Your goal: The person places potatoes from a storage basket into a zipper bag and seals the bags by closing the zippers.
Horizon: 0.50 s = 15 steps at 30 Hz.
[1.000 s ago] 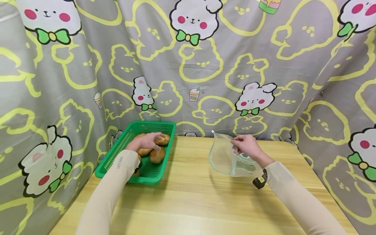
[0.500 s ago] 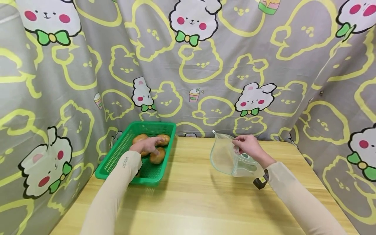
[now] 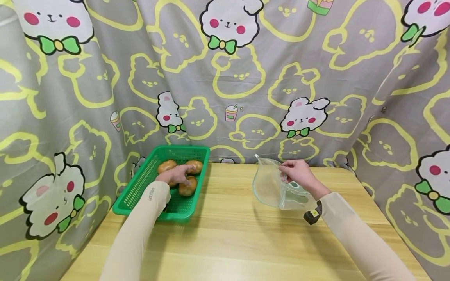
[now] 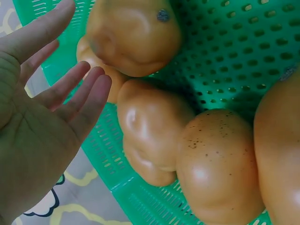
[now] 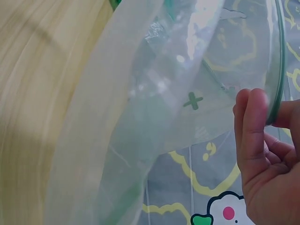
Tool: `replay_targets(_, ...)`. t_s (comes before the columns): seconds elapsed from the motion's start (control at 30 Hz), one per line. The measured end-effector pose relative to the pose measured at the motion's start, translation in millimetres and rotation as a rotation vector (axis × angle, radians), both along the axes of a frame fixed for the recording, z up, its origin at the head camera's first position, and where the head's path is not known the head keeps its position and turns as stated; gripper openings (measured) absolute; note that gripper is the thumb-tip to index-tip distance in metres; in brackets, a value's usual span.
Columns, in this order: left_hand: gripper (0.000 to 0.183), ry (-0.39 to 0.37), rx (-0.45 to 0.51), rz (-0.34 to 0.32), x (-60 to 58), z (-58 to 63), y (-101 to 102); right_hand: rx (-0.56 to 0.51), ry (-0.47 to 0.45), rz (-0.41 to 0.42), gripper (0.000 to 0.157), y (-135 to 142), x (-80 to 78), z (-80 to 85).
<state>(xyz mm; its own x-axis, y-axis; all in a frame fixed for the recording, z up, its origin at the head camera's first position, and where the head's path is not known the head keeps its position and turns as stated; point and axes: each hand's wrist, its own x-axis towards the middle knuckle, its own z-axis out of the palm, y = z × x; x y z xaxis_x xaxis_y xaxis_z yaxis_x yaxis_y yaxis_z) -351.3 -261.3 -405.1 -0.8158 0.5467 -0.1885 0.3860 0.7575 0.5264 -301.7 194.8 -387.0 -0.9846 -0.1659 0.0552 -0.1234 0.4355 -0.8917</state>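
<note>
My left hand hovers over a green basket, fingers spread. Around it lie several smooth brown potatoes: a near one, one at the right wall and one at the back left. In the left wrist view the hand appears apart from the potatoes, its palm bare. My right hand pinches the edge of a clear zip bag, whose mouth gapes toward the left. Thumb and fingers of that hand grip the green zip strip.
Both stand on a pale wooden table, the basket left and the bag right. A patterned grey curtain closes off the back and sides. A black wrist camera hangs below my right wrist.
My left hand has shifted slightly right and lower over the potatoes, uncovering the back left one. My right hand and the zip bag have hardly moved.
</note>
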Motion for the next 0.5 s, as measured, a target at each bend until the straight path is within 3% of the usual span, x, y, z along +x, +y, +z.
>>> replay_targets(0.5, 0.065, -0.053, 0.003, 0.116, -0.2, -11.0, -5.8, -0.012, 0.0, 0.022, 0.033, 1.3, -0.4, 0.2)
